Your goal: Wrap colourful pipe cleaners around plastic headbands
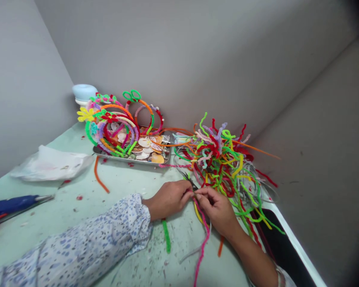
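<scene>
My left hand (169, 198) and my right hand (217, 209) meet fingertip to fingertip low on the pale green table (77, 211). Both pinch the top end of a pink pipe cleaner (202, 245) that trails down toward me. A yellow strand lies under my right hand. Just beyond my fingers sits a big tangled pile of pipe cleaners (224, 159) in red, green, yellow and lilac. A short green piece (166, 235) lies under my left wrist.
A metal tray (131, 158) at the back holds shell-like pieces and several wrapped headbands (113, 123). A blue glue gun (8, 207) lies far left, a white plastic bag (50, 163) behind it. An orange strand (100, 177) lies loose. Walls close the corner; the table's right edge (290, 235) is near.
</scene>
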{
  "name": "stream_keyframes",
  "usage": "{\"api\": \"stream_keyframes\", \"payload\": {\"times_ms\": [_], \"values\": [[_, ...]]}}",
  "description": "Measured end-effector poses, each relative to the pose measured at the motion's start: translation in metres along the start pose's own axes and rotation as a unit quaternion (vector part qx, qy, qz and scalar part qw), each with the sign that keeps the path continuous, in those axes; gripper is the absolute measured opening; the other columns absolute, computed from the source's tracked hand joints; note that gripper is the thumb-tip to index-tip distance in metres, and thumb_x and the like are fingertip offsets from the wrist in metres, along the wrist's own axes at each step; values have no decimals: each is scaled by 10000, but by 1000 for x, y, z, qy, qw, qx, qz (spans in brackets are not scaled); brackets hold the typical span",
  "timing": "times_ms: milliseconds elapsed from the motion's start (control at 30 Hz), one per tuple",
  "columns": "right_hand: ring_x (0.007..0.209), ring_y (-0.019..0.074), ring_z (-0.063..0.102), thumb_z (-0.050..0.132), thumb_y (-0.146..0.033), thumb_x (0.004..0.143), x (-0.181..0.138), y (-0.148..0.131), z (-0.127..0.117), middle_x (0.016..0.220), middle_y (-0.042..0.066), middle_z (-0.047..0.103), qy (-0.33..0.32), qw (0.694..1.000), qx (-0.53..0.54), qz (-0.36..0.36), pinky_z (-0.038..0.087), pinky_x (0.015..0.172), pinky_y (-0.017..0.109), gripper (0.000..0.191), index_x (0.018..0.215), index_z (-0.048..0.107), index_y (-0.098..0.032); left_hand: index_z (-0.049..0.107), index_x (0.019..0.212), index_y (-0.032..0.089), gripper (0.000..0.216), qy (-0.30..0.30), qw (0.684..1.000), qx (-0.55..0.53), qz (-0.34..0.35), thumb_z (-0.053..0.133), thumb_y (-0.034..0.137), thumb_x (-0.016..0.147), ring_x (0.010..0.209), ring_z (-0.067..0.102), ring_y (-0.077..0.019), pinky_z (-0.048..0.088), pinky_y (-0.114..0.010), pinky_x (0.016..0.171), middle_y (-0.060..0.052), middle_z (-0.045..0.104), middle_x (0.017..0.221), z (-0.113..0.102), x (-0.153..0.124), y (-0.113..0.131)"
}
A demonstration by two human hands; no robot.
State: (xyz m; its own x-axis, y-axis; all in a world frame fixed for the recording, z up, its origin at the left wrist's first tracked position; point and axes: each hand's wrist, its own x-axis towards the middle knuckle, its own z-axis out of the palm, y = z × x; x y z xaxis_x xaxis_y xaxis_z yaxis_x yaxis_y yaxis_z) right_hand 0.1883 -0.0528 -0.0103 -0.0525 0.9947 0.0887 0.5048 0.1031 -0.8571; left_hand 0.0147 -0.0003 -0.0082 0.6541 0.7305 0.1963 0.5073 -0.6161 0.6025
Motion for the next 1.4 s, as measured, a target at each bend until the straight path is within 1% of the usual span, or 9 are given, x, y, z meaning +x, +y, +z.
{"api": "stream_keyframes", "payload": {"times_ms": [167,300,500,767,967,1100,1267,1400], "values": [[564,127,502,497,-327,848,0,-1,0,644,-2,590,2,1000,-1,1,389,521,222,207,890,628,-172,569,891,186,179,2,1000,-26,0,423,290,876,760,557,-140,401,-231,688,-20,629,840,1,0,-1],[558,124,500,500,-321,840,-1,-1,0,646,-3,596,6,1000,-1,-1,384,515,219,206,880,637,-172,570,888,180,168,3,1000,-23,4,437,281,865,754,551,-140,399,-230,680,-25,626,839,1,1,-1],[534,116,471,500,-322,845,-1,0,0,605,-18,560,5,1000,-5,-4,366,496,213,207,887,638,-173,567,888,177,186,-2,1000,14,15,413,281,877,723,553,-139,392,-231,651,-29,619,822,-1,0,1],[516,111,469,502,-338,841,-1,-1,1,587,-20,545,5,1000,5,0,374,483,211,218,863,636,-167,565,906,176,207,-5,998,64,27,391,287,889,740,569,-154,383,-241,643,-40,623,835,-5,-2,6],[529,113,468,514,-331,837,0,-2,0,606,-18,554,10,1000,26,10,370,484,207,199,859,637,-177,563,906,185,199,2,1000,20,12,395,289,891,768,571,-148,404,-238,683,-33,622,844,-1,-1,3],[536,117,467,517,-326,836,0,-1,-1,609,-16,556,7,999,32,13,368,489,207,195,866,642,-180,563,898,183,201,5,1000,-4,9,398,298,892,762,563,-143,408,-234,683,-31,619,837,1,0,2],[546,121,466,520,-336,838,0,-1,0,618,-14,550,12,1000,24,13,365,497,211,198,860,640,-180,563,896,182,188,6,1000,-11,5,413,293,883,767,562,-145,405,-235,685,-35,617,844,0,-1,2],[532,118,450,510,-343,846,1,-1,-1,601,-19,531,5,1000,26,17,357,487,211,207,864,630,-175,554,871,183,171,10,1000,1,6,419,289,875,735,556,-140,391,-230,657,-31,610,820,0,-2,3]]}}
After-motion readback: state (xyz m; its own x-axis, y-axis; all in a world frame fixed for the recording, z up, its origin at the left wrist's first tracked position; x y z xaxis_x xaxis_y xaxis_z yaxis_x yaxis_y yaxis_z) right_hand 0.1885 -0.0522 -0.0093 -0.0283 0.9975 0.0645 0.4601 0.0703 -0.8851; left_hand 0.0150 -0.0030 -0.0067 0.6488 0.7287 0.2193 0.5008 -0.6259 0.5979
